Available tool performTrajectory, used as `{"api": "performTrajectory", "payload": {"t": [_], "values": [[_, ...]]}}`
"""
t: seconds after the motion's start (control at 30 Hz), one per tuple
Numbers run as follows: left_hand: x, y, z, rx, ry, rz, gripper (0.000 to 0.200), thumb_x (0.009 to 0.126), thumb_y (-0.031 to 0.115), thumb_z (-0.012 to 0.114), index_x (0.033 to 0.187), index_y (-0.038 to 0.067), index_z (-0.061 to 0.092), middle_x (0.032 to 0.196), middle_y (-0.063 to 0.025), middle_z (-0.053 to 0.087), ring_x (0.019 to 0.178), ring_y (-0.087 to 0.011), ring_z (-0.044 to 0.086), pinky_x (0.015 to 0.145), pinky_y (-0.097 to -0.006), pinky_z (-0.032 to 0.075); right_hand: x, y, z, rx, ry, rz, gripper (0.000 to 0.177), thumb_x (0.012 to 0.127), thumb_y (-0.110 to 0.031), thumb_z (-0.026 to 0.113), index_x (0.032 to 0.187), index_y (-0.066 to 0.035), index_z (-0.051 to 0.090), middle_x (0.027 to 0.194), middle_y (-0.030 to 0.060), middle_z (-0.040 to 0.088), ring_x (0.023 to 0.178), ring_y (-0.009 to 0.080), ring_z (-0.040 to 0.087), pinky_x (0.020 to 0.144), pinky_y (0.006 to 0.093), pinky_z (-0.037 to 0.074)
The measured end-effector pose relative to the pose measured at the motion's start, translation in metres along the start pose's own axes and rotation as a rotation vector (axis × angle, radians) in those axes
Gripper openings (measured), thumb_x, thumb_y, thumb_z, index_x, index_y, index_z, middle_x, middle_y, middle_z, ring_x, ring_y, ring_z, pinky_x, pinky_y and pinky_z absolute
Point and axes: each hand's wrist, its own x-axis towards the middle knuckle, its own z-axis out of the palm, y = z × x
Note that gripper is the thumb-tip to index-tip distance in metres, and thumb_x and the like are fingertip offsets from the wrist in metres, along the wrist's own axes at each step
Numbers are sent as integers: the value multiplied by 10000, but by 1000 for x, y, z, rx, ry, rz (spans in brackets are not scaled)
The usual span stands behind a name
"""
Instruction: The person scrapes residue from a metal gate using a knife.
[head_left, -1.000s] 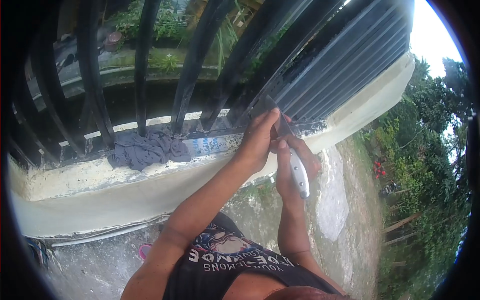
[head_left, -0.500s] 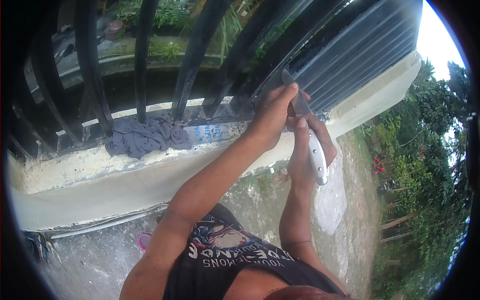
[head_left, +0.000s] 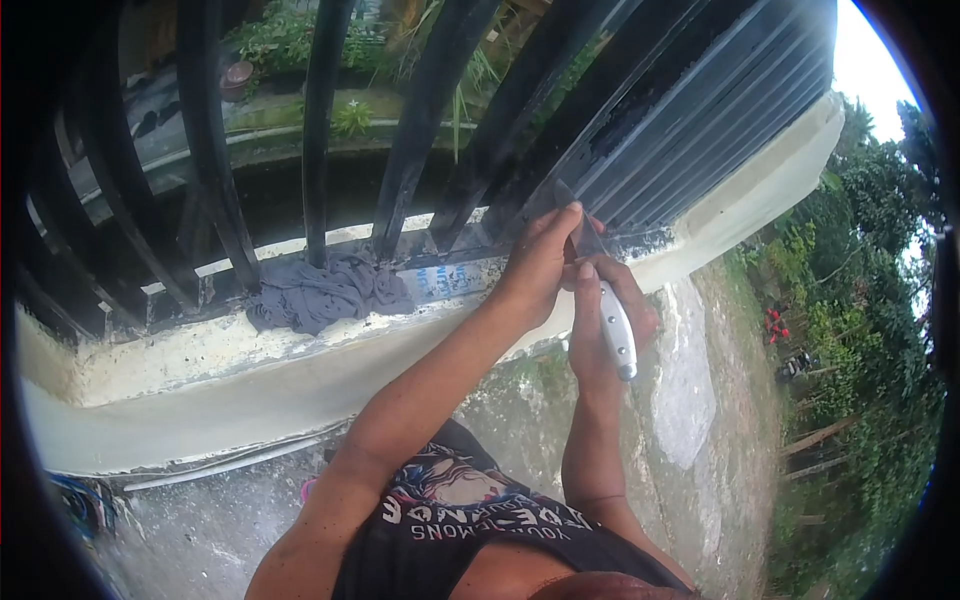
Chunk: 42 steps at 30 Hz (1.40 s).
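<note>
A knife with a white riveted handle (head_left: 618, 335) points up and left, its blade tip near the dark metal bars (head_left: 540, 150) of the fence. My right hand (head_left: 612, 305) is closed round the handle's upper end. The fingers of my left hand (head_left: 543, 258) pinch the blade (head_left: 587, 238) close to its tip, against a bar's lower part. A crumpled grey cloth (head_left: 325, 292) lies on the ledge to the left of my hands, beside a strip with blue lettering (head_left: 437, 281).
The cream wall ledge (head_left: 200, 364) runs under the bars, with chipped paint along it. Thin pipes (head_left: 240, 462) and cables (head_left: 88, 505) lie at the lower left. Green plants (head_left: 860, 330) stand to the right, and a pot (head_left: 237, 80) stands behind the fence.
Both hands have moved a little down and left in view with the knife. The bars and cloth have shifted right in view. My grips look the same.
</note>
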Motion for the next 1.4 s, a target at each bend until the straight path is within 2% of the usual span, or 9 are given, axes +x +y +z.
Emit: {"api": "performTrajectory", "payload": {"t": [0.1,0.33,0.47,0.6,0.83,0.93,1.07,1.13,1.4], "values": [[9,1,0,77,-31,26,393,1069,418,554,1028,47,675,867,-58,665,790,-153,670,735,-309,558,6,-1,0,89,10,153,126,952,-77,686,1010,22,738,881,166,769,788,233,765,800,331,589],[-1,-3,3,-26,-66,-7,388,1066,414,573,1036,37,663,828,-55,656,744,-154,684,672,-285,564,-3,-4,-3,9,23,-19,87,945,-54,676,963,25,707,849,137,757,798,234,767,862,355,584],[4,-5,10,59,-32,37,400,1072,417,549,1042,35,663,789,-67,682,695,-148,690,609,-254,544,-2,2,-11,210,5,190,114,961,-76,677,995,20,729,858,126,765,804,201,761,788,326,585],[4,8,30,128,-138,81,416,1080,379,480,1095,2,655,936,-139,751,783,-190,730,721,-310,605,6,10,-30,163,-51,36,251,893,-66,778,1142,-43,760,911,117,776,794,180,746,727,310,571],[-17,-7,21,119,-207,114,425,1088,318,471,1265,-28,643,1092,-164,758,1010,-208,729,959,-361,577,4,22,-37,-323,-112,-277,372,770,-34,866,1125,-122,799,934,113,757,807,240,755,712,328,589],[-22,2,28,-6,-240,57,449,1108,324,457,1370,-16,591,1296,-171,696,1207,-203,651,1085,-381,504,3,25,-29,-240,128,-298,291,809,-52,845,1092,-90,788,1015,139,756,854,249,752,751,358,605],[-16,-2,24,-207,-303,17,358,1087,325,554,1315,58,627,1252,-107,701,1198,-185,637,1082,-362,494,7,46,-24,-26,253,-276,156,887,-15,749,1042,-20,727,1010,161,757,910,266,751,777,372,602],[-8,-6,20,-239,-342,31,317,1077,318,588,1283,83,642,1216,-85,708,1183,-177,638,1073,-353,495,16,37,-20,43,216,-231,165,1003,-149,689,1098,-15,700,1058,161,737,973,197,726,832,339,578],[27,-7,30,-415,-324,17,302,1102,384,508,1186,132,652,1294,-80,674,1305,-217,583,1168,-406,434,63,28,-24,-54,44,-331,275,948,-81,743,1217,-28,715,1053,118,784,944,217,762,826,335,585]]}}
